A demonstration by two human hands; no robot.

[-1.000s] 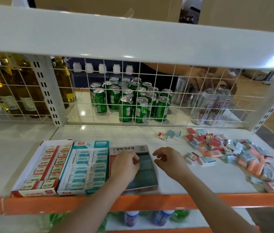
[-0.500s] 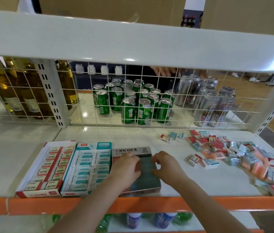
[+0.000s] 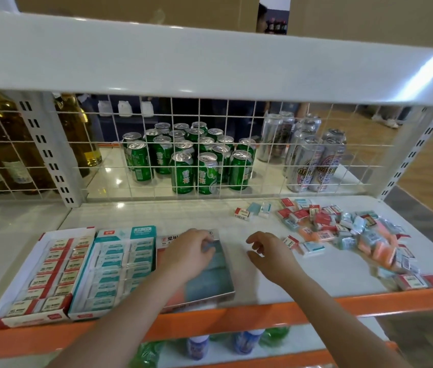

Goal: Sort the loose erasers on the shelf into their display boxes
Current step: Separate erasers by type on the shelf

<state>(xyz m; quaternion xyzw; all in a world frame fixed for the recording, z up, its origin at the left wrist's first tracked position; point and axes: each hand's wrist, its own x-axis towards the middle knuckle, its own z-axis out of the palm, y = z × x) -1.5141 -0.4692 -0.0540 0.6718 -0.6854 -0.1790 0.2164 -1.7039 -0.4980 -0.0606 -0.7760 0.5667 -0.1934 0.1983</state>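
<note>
Rightward along the white shelf (image 3: 329, 272), the heap of small red, teal and orange paper-sleeved erasers (image 3: 348, 232) lies nearest the empty, loosely curled right hand (image 3: 271, 254), while the left hand (image 3: 188, 251) pinches a blue-grey eraser (image 3: 210, 245) over the grey-lined cardboard display box (image 3: 210, 285)

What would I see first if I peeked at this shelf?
Probably the jumbled heap of small red, blue and orange wrapped erasers on the right of the white shelf. Next, the shiny green drink cans behind the white wire grid, and the three open cardboard display boxes at front left, where the left hand reaches into the third.
</note>
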